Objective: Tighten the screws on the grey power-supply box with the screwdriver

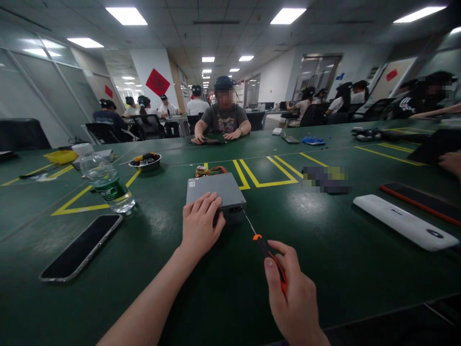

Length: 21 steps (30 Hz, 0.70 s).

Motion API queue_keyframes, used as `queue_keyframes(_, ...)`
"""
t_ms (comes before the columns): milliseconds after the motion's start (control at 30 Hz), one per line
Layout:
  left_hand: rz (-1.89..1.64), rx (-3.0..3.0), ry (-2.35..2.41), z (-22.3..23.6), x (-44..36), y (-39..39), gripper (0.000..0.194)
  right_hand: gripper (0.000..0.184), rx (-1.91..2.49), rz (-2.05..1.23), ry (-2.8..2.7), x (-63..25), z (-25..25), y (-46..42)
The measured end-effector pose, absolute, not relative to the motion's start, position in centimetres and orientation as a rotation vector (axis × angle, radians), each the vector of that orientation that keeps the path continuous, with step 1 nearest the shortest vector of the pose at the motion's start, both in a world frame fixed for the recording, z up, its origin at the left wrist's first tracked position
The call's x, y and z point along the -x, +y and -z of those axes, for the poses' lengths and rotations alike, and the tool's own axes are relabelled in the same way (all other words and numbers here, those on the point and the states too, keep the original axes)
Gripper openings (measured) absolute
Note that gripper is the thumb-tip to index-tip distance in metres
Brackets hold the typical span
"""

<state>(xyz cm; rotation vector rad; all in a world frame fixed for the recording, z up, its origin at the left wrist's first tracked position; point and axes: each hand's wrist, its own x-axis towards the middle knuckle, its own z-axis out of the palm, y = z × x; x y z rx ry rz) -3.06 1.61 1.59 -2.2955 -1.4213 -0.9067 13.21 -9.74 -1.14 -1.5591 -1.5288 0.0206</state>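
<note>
A grey computer power supply (219,186) lies on the green table in front of me, a bundle of coloured cables (212,169) at its far side. My left hand (200,223) grips its near left part, fingers over the top and thumb against the near face. In my right hand (295,293) is a screwdriver (262,247) with a black and orange handle. Its thin shaft points up and left, the tip at the right end of the near face, by the power socket (236,209). Whether the tip sits in a screw is too small to tell.
Left of me are a phone (81,247), a water bottle (108,185) and a metal bowl (145,162) with a screwdriver on it. A white device (405,221) and an orange-edged phone (423,202) lie right. A person (224,115) sits opposite. Yellow tape (266,184) marks the table.
</note>
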Motion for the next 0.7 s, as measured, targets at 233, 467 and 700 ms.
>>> queue_keyframes(233, 0.905, 2.289, -1.415, -1.59, 3.10, 1.60, 0.028, 0.016, 1.417, 0.300, -1.570, -13.65, 1.57, -9.69)
queue_keyframes(467, 0.900, 2.286, -1.425, -1.51, 3.00, 1.68, 0.028, 0.013, 1.342, 0.399, -1.639, -13.79, 1.24, -9.52)
queue_keyframes(700, 0.911, 2.286, -1.410, -1.53, 3.04, 1.67, 0.029, 0.039, 1.534, 0.102, -1.413, -13.86, 1.98, -9.77)
